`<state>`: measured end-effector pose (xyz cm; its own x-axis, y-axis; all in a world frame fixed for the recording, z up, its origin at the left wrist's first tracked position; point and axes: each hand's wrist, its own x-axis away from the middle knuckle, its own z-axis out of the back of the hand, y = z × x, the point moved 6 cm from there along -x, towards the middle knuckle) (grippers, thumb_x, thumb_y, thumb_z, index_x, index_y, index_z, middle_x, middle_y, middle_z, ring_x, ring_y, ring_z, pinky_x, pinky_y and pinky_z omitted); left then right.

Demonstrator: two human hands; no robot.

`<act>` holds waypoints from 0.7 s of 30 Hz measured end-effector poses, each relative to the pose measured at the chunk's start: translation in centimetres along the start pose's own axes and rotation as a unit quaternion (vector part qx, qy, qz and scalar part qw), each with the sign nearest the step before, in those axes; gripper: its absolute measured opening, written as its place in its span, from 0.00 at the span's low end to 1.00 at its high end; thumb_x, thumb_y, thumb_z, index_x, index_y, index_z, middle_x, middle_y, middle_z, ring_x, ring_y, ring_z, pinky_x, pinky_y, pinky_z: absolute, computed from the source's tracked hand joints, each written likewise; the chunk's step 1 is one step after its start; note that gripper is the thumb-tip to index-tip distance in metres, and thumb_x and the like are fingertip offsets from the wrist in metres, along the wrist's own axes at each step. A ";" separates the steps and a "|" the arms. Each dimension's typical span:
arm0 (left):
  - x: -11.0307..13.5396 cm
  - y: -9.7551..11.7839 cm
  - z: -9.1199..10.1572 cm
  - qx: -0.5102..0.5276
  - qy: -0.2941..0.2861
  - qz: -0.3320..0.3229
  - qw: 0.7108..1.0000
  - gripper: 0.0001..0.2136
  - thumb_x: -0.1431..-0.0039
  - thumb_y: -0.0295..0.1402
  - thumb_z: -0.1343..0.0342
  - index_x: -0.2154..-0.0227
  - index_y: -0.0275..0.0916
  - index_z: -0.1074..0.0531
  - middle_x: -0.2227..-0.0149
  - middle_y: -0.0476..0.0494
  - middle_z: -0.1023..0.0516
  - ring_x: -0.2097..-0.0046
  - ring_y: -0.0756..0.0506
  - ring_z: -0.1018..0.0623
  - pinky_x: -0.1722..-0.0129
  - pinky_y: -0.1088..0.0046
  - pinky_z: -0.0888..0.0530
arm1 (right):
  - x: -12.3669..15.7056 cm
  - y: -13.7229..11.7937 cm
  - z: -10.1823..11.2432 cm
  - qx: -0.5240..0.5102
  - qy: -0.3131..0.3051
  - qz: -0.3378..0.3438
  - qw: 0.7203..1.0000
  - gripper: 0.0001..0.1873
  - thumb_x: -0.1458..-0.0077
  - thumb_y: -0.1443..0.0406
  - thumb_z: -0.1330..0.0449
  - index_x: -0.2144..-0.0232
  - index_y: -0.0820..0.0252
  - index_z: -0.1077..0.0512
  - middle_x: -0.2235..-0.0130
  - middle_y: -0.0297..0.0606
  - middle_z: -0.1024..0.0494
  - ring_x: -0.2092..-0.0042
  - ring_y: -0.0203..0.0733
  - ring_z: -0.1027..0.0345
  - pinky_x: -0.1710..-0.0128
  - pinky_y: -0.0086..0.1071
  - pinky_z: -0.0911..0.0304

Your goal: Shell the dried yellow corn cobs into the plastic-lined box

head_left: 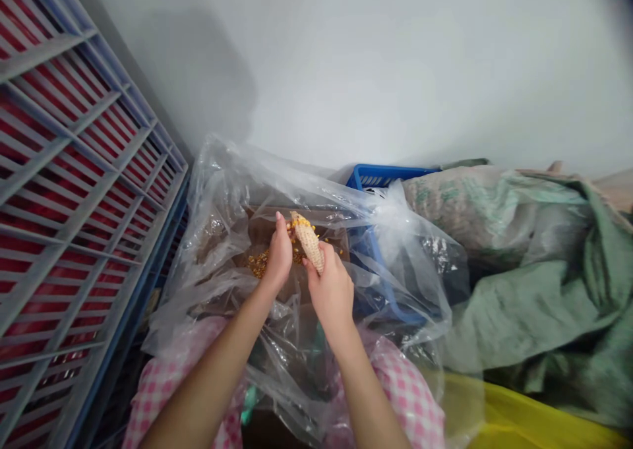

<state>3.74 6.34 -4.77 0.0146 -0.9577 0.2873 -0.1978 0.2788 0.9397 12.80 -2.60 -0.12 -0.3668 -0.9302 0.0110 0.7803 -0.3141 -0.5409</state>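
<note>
A mostly bare, pale corn cob (307, 241) is tilted between my two hands, with some yellow kernels left on its upper end. My right hand (332, 291) is closed around the lower end of the cob. Against the cob's upper left side, my left hand (278, 254) grips near the remaining kernels; its fingers are partly hidden. Below them, loose corn kernels (258, 263) lie in a large clear plastic bag (217, 192), which is spread open over my lap. A few kernels are in the air or on the bag near the cob.
Stacked plastic crates (74, 165) with red contents rise on the left. To the right are a blue basket (395, 170), a full woven sack (465, 205), crumpled green sacking (534, 310) and a yellow sheet (514, 413). A white wall (395, 60) stands in front.
</note>
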 end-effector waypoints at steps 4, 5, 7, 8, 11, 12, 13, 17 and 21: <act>0.3 0.8 -0.6 0.040 -0.043 -0.005 0.998 0.19 0.49 0.50 0.52 0.74 0.37 0.33 0.75 0.46 0.26 0.70 0.47 0.25 0.69 0.74 0.30 | 0.1 -0.4 -0.2 0.031 -0.005 0.025 0.999 0.19 0.47 0.64 0.48 0.51 0.55 0.40 0.59 0.41 0.29 0.59 0.44 0.34 0.65 0.32 0.42; 0.5 0.8 -0.8 0.054 -0.049 0.000 0.997 0.18 0.49 0.49 0.51 0.73 0.37 0.33 0.75 0.47 0.26 0.71 0.48 0.25 0.70 0.73 0.30 | 0.1 -0.5 -0.2 0.035 -0.007 0.030 0.999 0.19 0.47 0.64 0.48 0.51 0.56 0.40 0.59 0.41 0.29 0.59 0.44 0.34 0.65 0.32 0.41; 0.9 0.6 -1.1 0.084 -0.044 0.017 0.995 0.15 0.48 0.46 0.51 0.71 0.37 0.34 0.74 0.47 0.26 0.73 0.49 0.25 0.70 0.73 0.29 | 0.2 -0.7 -0.4 0.042 -0.011 0.033 0.999 0.19 0.47 0.65 0.49 0.51 0.57 0.39 0.60 0.42 0.28 0.59 0.44 0.34 0.65 0.33 0.42; 1.1 0.4 -1.2 0.096 -0.038 0.023 0.994 0.14 0.48 0.44 0.51 0.71 0.37 0.35 0.73 0.47 0.26 0.74 0.49 0.25 0.70 0.72 0.29 | 0.3 -0.8 -0.5 0.042 -0.013 0.032 0.999 0.19 0.47 0.65 0.49 0.51 0.58 0.39 0.60 0.42 0.28 0.60 0.45 0.34 0.65 0.32 0.42; 1.6 0.2 -1.4 0.109 -0.029 0.031 0.993 0.10 0.47 0.39 0.50 0.70 0.37 0.36 0.69 0.46 0.25 0.72 0.50 0.25 0.68 0.73 0.28 | 0.3 -0.7 -0.7 0.027 -0.020 0.023 0.999 0.16 0.46 0.65 0.49 0.54 0.59 0.38 0.60 0.42 0.27 0.61 0.44 0.33 0.66 0.32 0.43; 1.7 0.2 -1.5 0.114 -0.034 0.032 0.992 0.09 0.48 0.38 0.50 0.69 0.37 0.36 0.68 0.46 0.25 0.71 0.51 0.25 0.67 0.73 0.28 | 0.3 -0.7 -0.7 0.015 -0.020 0.017 1.000 0.15 0.46 0.65 0.50 0.54 0.59 0.38 0.60 0.42 0.26 0.61 0.44 0.32 0.66 0.32 0.43; 1.7 0.3 -1.7 0.123 -0.044 0.034 0.991 0.08 0.49 0.36 0.49 0.68 0.37 0.36 0.66 0.47 0.25 0.70 0.51 0.25 0.67 0.73 0.28 | 0.2 -0.6 -0.6 0.002 -0.018 0.010 1.000 0.15 0.46 0.65 0.50 0.54 0.59 0.38 0.60 0.41 0.26 0.61 0.44 0.32 0.66 0.32 0.43; 1.8 1.1 -2.2 0.185 -0.096 0.070 0.975 0.10 0.47 0.38 0.52 0.65 0.38 0.35 0.65 0.46 0.25 0.66 0.48 0.24 0.65 0.71 0.27 | -0.2 -0.3 0.0 -0.044 0.001 -0.011 0.999 0.16 0.46 0.63 0.49 0.54 0.58 0.38 0.60 0.40 0.27 0.61 0.44 0.32 0.66 0.31 0.43; 1.6 1.3 -1.8 0.184 -0.084 0.101 0.974 0.15 0.46 0.45 0.54 0.68 0.37 0.33 0.68 0.44 0.25 0.66 0.46 0.24 0.64 0.69 0.27 | -0.3 -0.4 0.0 -0.052 -0.004 0.006 0.999 0.16 0.47 0.63 0.48 0.54 0.56 0.38 0.59 0.40 0.27 0.59 0.44 0.32 0.66 0.31 0.43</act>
<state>5.29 5.31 -2.72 -0.2154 -0.8927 0.3958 -0.5185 0.4480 0.7283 12.60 -2.19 0.10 -0.3522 -0.9359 0.0106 0.7279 -0.2810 -0.6254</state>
